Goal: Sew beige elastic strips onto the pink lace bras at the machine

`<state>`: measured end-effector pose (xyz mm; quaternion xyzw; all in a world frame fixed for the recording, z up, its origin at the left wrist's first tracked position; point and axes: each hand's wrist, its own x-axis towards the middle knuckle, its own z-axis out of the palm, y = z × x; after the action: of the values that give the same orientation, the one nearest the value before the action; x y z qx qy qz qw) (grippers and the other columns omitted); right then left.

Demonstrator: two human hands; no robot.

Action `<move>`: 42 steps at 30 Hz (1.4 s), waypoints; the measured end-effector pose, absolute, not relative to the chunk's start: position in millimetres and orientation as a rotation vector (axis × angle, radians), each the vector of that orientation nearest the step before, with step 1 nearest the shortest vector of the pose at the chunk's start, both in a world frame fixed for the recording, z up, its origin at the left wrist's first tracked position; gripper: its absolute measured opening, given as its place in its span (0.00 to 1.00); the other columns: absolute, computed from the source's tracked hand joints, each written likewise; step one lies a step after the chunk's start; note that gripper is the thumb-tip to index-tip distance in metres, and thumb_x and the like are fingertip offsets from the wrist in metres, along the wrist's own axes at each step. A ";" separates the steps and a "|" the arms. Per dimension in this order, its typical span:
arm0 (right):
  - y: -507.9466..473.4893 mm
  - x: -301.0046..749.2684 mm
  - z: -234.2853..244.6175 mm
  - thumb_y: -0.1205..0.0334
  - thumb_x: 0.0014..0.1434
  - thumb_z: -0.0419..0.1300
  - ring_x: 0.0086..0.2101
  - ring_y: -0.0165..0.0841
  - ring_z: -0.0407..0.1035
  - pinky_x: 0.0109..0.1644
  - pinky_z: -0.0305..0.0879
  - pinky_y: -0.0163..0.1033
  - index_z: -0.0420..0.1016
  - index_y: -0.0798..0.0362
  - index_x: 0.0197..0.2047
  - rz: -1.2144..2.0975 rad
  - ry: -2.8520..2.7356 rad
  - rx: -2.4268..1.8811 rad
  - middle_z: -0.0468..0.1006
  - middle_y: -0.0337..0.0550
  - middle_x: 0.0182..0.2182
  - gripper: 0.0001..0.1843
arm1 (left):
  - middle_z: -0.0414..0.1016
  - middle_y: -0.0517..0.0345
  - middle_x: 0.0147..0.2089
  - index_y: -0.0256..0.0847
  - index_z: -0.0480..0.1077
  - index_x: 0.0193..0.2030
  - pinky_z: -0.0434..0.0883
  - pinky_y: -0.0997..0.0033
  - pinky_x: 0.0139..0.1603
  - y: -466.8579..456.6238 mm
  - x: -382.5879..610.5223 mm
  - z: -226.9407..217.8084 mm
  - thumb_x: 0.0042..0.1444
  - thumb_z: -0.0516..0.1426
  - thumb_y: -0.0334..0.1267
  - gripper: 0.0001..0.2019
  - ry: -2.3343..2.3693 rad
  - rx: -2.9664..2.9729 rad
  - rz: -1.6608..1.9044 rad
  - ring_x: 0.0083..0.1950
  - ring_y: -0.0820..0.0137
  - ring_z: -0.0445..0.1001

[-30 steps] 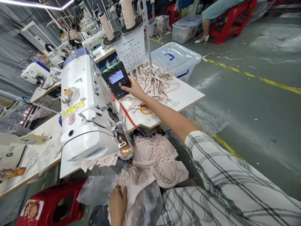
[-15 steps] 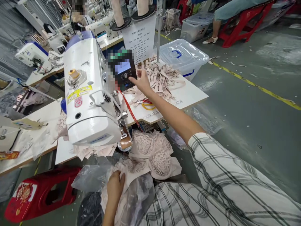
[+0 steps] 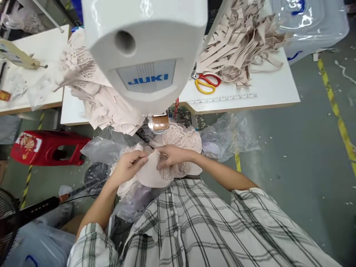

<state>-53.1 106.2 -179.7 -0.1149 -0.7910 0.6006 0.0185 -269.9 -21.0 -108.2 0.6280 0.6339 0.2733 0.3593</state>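
Note:
Over my lap lies a beige lace bra (image 3: pixel 182 139), partly covered by my right forearm. My left hand (image 3: pixel 130 163) pinches the edge of its pale fabric between thumb and fingers. Close beside it, my right hand (image 3: pixel 171 155) has its fingers bent round the same bra's edge, with the thumb underneath. The fabric between both hands is lifted and smooth. Just beyond them stands the white sewing machine (image 3: pixel 144 48), its metal arm end with a brown plate (image 3: pixel 159 123) close above the bra.
More beige lace pieces (image 3: pixel 102 100) hang off the table left of the machine. To the right are scissors (image 3: pixel 207 82) with red and yellow handles and a heap of beige straps (image 3: pixel 239 48). A red stool (image 3: pixel 52 146) stands left, a fan (image 3: pixel 11 215) lower left, a lidded plastic box (image 3: pixel 311 26) upper right.
My right hand has left the machine's control panel and come down to the bra beside my left hand. My left hand now pinches the bra's edge. The view has tilted downward.

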 end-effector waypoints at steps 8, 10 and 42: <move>100.9 -42.5 -153.6 0.44 0.67 0.58 0.26 0.26 0.58 0.31 0.50 0.33 0.64 0.54 0.26 1.756 -2.328 -0.407 0.62 0.33 0.23 0.25 | 0.80 0.53 0.48 0.41 0.74 0.51 0.71 0.68 0.49 7.0 -262.3 -114.6 0.64 0.59 0.45 0.13 1.466 1.617 0.652 0.49 0.65 0.77; 97.3 -37.9 -148.9 0.45 0.67 0.57 0.25 0.26 0.57 0.31 0.48 0.34 0.62 0.53 0.25 1.641 -2.415 -0.463 0.59 0.32 0.21 0.25 | 0.78 0.58 0.36 0.40 0.74 0.39 0.68 0.72 0.37 15.1 -251.4 -113.5 0.66 0.56 0.46 0.12 1.429 1.597 0.558 0.36 0.69 0.74; 185.7 -44.1 -118.8 0.42 0.54 0.69 0.34 0.35 0.69 0.41 0.65 0.38 0.74 0.53 0.30 1.420 -1.928 -1.041 0.75 0.39 0.29 0.21 | 0.52 0.64 0.16 0.44 0.55 0.18 0.56 0.73 0.24 91.6 -242.3 -78.6 0.50 0.60 0.42 0.19 2.038 1.369 0.990 0.25 0.72 0.57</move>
<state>-44.1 185.7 -118.8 -0.3847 -0.7125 0.5250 0.2622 -242.3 91.6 -78.6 0.5016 0.7463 0.3626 0.2448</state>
